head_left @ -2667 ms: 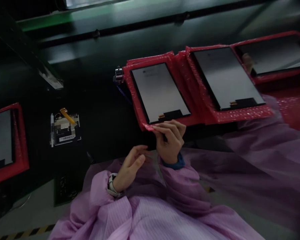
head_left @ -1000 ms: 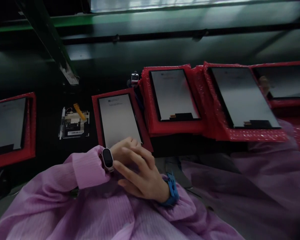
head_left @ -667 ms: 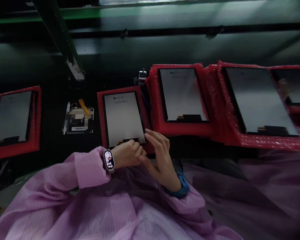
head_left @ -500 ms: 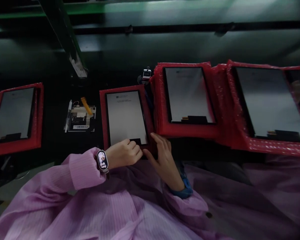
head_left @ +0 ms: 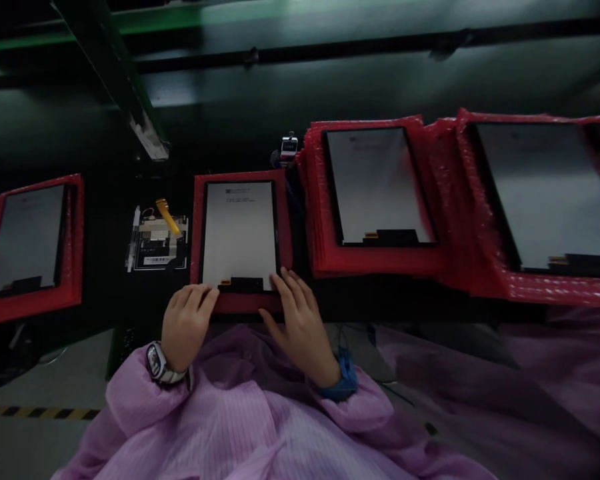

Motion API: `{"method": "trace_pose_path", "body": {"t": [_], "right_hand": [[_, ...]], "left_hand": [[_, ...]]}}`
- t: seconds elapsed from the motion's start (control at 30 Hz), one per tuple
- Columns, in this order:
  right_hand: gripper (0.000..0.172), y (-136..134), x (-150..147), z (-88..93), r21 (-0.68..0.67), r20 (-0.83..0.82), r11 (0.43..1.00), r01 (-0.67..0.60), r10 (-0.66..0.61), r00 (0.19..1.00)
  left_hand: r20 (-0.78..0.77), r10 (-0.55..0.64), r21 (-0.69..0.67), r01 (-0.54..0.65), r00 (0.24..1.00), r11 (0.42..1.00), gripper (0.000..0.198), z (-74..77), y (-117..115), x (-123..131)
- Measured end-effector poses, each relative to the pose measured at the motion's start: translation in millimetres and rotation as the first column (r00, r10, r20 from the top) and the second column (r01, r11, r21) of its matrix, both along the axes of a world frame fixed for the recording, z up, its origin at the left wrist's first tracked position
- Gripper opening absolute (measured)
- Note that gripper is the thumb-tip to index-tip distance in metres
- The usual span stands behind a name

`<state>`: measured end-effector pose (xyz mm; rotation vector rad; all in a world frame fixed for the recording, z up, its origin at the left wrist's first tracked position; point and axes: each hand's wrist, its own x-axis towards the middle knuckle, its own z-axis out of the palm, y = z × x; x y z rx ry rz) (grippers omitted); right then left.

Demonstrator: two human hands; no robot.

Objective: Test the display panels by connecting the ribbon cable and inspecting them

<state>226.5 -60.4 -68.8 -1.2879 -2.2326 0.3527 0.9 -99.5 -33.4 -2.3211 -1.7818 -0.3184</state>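
Observation:
In front of me a display panel [head_left: 240,233] with a grey-white back lies on a red bubble bag [head_left: 240,304]. A dark strip with a small orange connector runs along its lower edge. My left hand [head_left: 186,327], with a watch on the wrist, rests its loosely bent fingers at the panel's lower left corner. At the lower right corner, the fingers of my right hand [head_left: 300,327] touch the panel's edge, the thumb held apart over the bag. A blue band circles my right wrist. Neither hand closes around anything.
Left of the panel lies a small electronic board [head_left: 159,243] with an orange flex cable [head_left: 168,217]. Another panel [head_left: 26,240] sits on red bags at far left. Stacked red bags [head_left: 380,259] with panels stand to the right. A small counter [head_left: 289,147] is behind.
My left hand has moved left from the panel's lower middle to its lower left corner, uncovering the connector strip. The panel now sits straighter, and my right fingers have come onto its right corner.

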Motion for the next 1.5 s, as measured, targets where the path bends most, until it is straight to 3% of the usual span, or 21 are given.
{"method": "trace_pose_path", "body": {"t": [0.17,0.33,0.4,0.47,0.57,0.67,0.77,0.83,0.93,1.03,1.1,1.2,1.27,1.37,1.5], "right_hand": [[0.062,12.8,12.0,20.6,-0.021,0.162,0.995,-0.093,0.095,0.982],[0.057,39.7,25.0,82.2,-0.025,0.355,0.984,-0.179,0.176,0.918],[0.057,59.2,14.7,104.8,-0.003,0.357,0.983,-0.181,0.17,0.919],[0.057,85.9,-4.8,114.8,-0.014,0.357,0.984,-0.178,0.171,0.918],[0.049,132.4,-39.5,100.6,-0.031,0.327,0.989,-0.142,0.145,0.934],[0.055,168.1,-62.9,64.8,-0.016,0.227,0.995,-0.103,0.104,0.968],[0.06,181.4,-69.5,33.6,-0.027,0.111,0.993,-0.113,0.116,0.987],[0.059,181.8,-68.9,23.7,-0.017,0.038,0.993,-0.118,0.118,0.992],[0.057,180.0,-67.1,22.2,-0.022,-0.027,0.996,-0.083,0.082,0.996],[0.055,180.0,-67.0,25.6,-0.06,-0.044,0.995,-0.083,0.08,0.996],[0.051,180.1,-67.7,26.8,-0.067,-0.089,0.991,-0.117,0.11,0.99],[0.041,179.4,-68.8,26.9,-0.073,-0.235,0.983,-0.166,0.144,0.961],[0.039,178.5,-69.1,26.7,-0.073,-0.352,0.977,-0.199,0.161,0.922],[0.049,177.3,-67.8,27.4,-0.042,-0.455,0.976,-0.216,0.174,0.873],[0.067,176.7,-64.7,30.7,0.041,-0.321,0.98,-0.197,0.199,0.926]], "left_hand": [[0.09,-0.023,0.075,0.016,0.996,0.997,0.027,-3.5,2.1,-2.2],[0.2,0.046,0.164,-0.08,0.979,0.983,0.032,4.2,0.6,-32.7],[0.172,0.082,0.107,-0.102,0.982,0.989,0.039,9.0,2.0,-55.0],[0.136,0.063,-0.001,-0.064,0.989,0.998,0.048,11.7,5.8,-77.0],[0.143,-0.032,-0.124,0.05,0.989,0.991,0.053,10.5,14.5,-100.4],[0.151,-0.076,-0.161,0.101,0.986,0.982,0.049,7.2,24.1,-109.6],[0.139,-0.081,-0.135,0.1,0.987,0.986,0.04,7.5,33.1,-111.4],[0.134,-0.094,-0.113,0.109,0.987,0.988,0.033,11.0,39.3,-112.4],[0.18,-0.107,-0.065,0.12,0.978,0.991,0.022,20.8,50.6,-116.0],[0.327,-0.079,0.007,0.081,0.942,0.997,0.012,33.2,66.7,-121.8],[0.473,-0.028,0.018,0.022,0.881,1.0,0.006,40.9,82.1,-124.5],[0.616,0.081,-0.06,-0.055,0.784,0.997,0.012,49.6,113.8,-121.3],[0.576,0.134,-0.149,-0.057,0.806,0.987,0.018,52.9,138.4,-113.1],[0.482,0.115,-0.213,-0.011,0.869,0.977,0.019,53.4,171.6,-94.6],[0.335,-0.046,-0.275,0.145,0.941,0.951,0.02,47.1,192.0,-71.2]]}}
